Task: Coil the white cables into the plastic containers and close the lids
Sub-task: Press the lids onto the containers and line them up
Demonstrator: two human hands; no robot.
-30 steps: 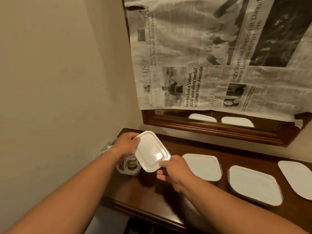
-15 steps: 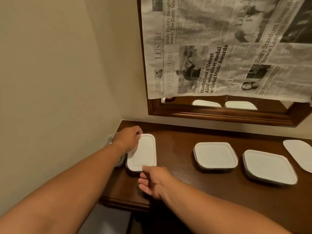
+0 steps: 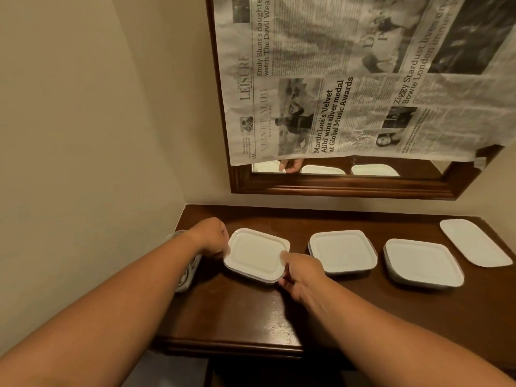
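While hands (image 3: 212,237) (image 3: 300,270) grip the lid (image 3: 255,254), newspaper (image 3: 363,79) reads "LEISURE".

Dim warm indoor light, soft sheen on the dark wooden table (image 3: 251,311), wide-angle bending at edges, mild softness

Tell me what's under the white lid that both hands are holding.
Only the thin edge of a clear container shows beneath the white lid. The lid, gripped by the left hand and right hand, covers the inside; any cable is hidden.
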